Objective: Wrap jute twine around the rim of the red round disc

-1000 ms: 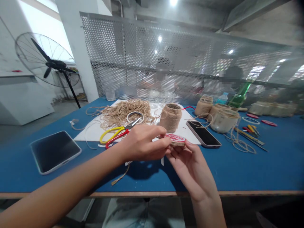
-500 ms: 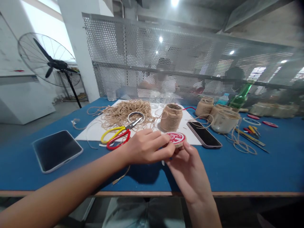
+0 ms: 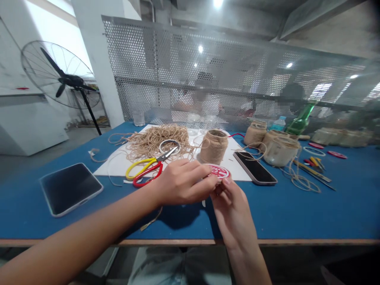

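Observation:
Between my two hands is a round jar lid (image 3: 220, 171) with a red and white printed top, held above the table's front part. My left hand (image 3: 187, 182) is closed on its left side, fingers over the rim. From the right and below, my right hand (image 3: 230, 200) grips the lid with thumb at the edge and fingers curled under it. Just behind the lid stands a jar wrapped in jute twine (image 3: 213, 147). Scissors (image 3: 148, 168) with yellow and red handles lie left of my left hand, their blades beside a loose pile of twine (image 3: 160, 138).
A tablet (image 3: 71, 189) lies at the left and a phone (image 3: 255, 168) at the right. Twine-wrapped jars (image 3: 280, 149), a green bottle (image 3: 301, 120) and tweezers (image 3: 314, 174) are farther right. A perforated metal screen (image 3: 178, 67) stands behind the table.
My right hand has shifted slightly left and its fingers have curled in more under the lid. The lid has moved a little left, and its red top shows at a changed angle.

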The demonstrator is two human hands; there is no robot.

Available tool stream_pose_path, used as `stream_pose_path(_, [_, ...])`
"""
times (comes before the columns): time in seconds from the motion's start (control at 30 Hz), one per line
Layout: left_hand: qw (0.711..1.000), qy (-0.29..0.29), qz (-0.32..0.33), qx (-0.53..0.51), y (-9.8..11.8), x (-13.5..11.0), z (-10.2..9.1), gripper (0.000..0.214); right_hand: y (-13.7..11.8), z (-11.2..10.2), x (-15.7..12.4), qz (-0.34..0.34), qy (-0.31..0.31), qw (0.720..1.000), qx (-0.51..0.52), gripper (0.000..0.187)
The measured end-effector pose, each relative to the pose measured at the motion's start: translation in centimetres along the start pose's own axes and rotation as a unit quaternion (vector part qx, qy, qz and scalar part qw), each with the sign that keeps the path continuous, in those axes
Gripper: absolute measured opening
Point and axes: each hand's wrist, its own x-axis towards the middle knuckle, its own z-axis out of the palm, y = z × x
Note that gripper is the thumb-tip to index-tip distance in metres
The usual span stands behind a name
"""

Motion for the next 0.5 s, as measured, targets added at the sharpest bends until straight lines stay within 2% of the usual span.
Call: stream_pose_path(0.5, [0.997,0.009,-0.071,-0.023,-0.09,-0.16,0.35,0.017,-0.94,-0.15,0.21,-0.037,0.037,0.998,-0.024,0.015])
